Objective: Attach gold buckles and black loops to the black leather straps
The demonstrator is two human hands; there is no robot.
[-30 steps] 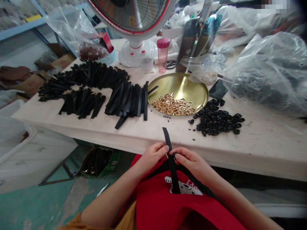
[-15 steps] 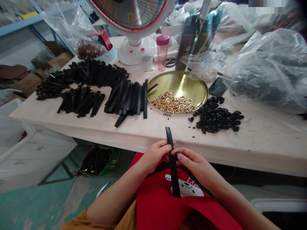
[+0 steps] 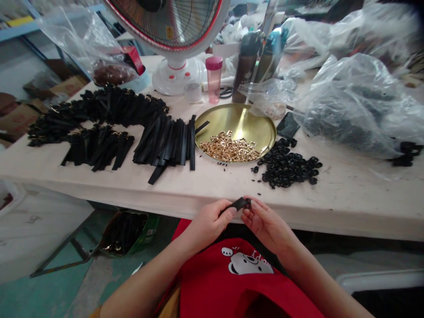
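My left hand is closed on a flat black strap, pinching it between thumb and fingers just in front of the table edge. At the strap's end, my right hand pinches a small black loop. The fingers partly hide it, so I cannot tell whether the strap runs through it. Beyond my hands lies a heap of black loops. Small gold metal fittings are piled in a round gold tray. Left of the tray lie loose black straps.
Bundled black straps with gold ends curve across the table's left. A fan, a pink-lidded cup and dark bottles stand behind. A large plastic bag lies right. Below the table is a green-sided container of straps.
The strap, which stood lengthwise between both hands, is now turned and mostly hidden in my left hand, its end pointing toward the right. My right hand brought the black loop to that end.
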